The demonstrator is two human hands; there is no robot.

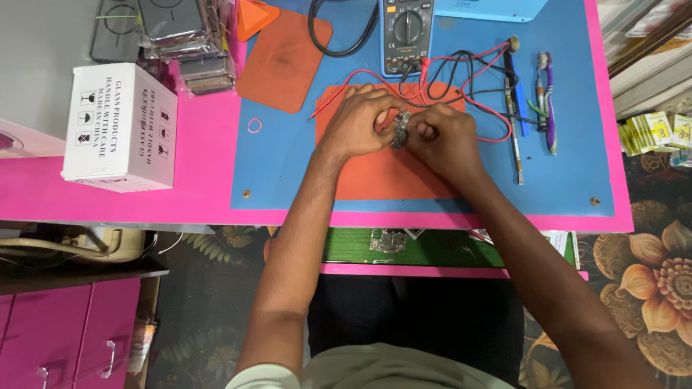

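From the head camera, both hands meet over a flat orange rectangular mat (382, 176) that lies on a blue work mat (288, 173) covering the pink table (202, 173). The left hand (358, 119) and the right hand (445, 138) each have their fingers curled closed on a small grey metallic part (401, 130), which sits between them just above the orange mat; its exact kind is too small to tell.

Just beyond the hands stands a dark multimeter with a round dial (407, 32), its red and black test leads (468, 72) looping across the blue mat beside the right hand. Right of the leads lie a slim dark-handled tool (515, 137) and a purple-handled brush (549, 108). A second orange mat (283, 61) lies further back on the left. A white cardboard box (121, 126) stands well apart at the left of the table, with a small pink rubber band (254, 125) between it and the hands.
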